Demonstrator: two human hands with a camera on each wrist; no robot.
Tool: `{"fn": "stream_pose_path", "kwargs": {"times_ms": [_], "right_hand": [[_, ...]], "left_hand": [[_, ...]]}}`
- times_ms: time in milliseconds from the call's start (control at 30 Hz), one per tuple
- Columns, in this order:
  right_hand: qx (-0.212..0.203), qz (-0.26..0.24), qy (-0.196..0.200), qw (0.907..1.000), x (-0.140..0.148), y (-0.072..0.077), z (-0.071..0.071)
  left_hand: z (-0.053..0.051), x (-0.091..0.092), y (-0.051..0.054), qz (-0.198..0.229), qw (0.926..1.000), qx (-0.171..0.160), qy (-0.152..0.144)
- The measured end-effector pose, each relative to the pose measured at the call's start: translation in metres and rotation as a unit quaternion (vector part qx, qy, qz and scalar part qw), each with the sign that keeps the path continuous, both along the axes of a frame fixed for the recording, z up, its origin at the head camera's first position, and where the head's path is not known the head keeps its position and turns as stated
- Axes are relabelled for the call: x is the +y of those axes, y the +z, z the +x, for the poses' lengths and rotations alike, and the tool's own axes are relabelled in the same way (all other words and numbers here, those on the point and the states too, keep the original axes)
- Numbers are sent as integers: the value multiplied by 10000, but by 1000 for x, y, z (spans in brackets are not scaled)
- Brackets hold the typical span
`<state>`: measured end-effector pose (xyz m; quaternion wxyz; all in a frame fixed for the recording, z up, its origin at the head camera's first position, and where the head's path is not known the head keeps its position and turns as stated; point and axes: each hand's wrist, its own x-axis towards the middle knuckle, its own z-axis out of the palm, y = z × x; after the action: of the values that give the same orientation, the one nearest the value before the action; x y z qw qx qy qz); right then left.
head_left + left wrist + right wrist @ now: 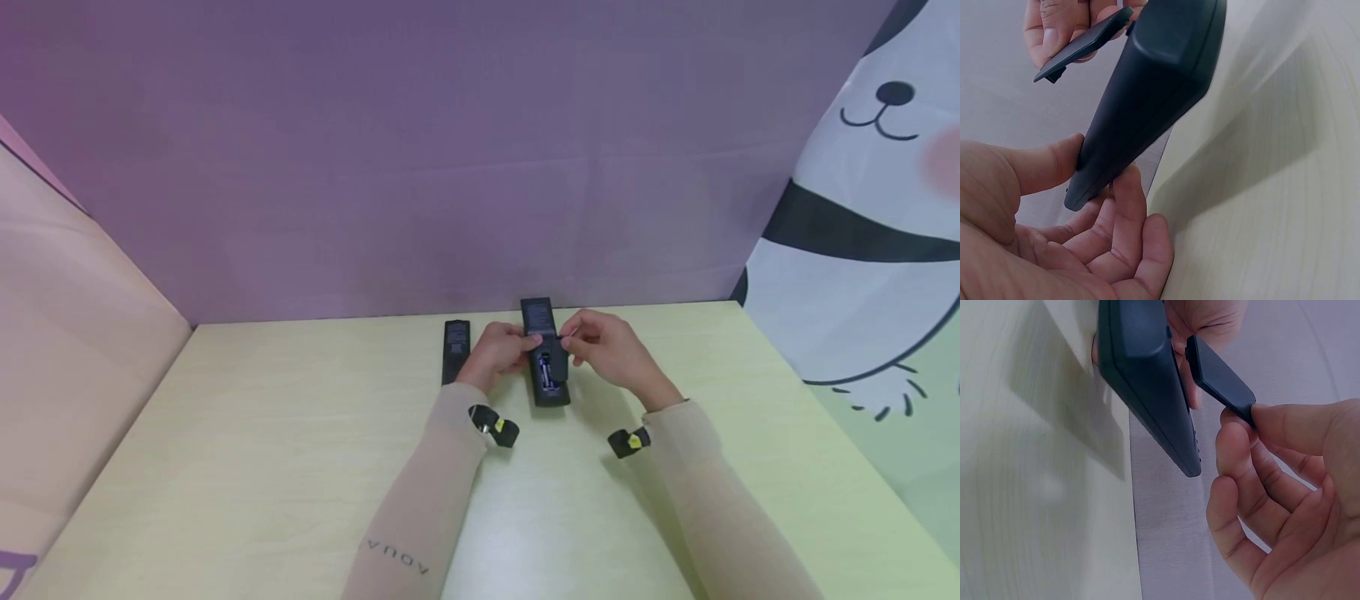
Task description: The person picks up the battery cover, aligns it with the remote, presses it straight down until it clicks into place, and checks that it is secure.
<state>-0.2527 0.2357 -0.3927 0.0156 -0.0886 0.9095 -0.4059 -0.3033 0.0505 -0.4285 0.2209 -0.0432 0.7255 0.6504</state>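
A black remote control is held back side up over the table by my left hand, thumb on one face and fingers beneath. Batteries show in its uncovered compartment. My right hand pinches the black battery cover between thumb and fingers, just beside the compartment. In the right wrist view the cover stands tilted, close to the remote. The left wrist view shows the remote's dark end raised off the table, with its shadow below.
A second black remote lies on the pale wooden table left of my left hand, partly hidden by it. A purple backdrop rises behind the table's far edge. At the right hangs a panda-print cloth.
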Motion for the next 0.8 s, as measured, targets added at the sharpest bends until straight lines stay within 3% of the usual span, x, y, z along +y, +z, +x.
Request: {"fn": "stream_pose_path", "kwargs": {"times_ms": [800], "right_hand": [[208, 31, 366, 9991, -4, -3, 0]], "left_hand": [[2, 0, 2, 86, 10000, -14, 48]]}}
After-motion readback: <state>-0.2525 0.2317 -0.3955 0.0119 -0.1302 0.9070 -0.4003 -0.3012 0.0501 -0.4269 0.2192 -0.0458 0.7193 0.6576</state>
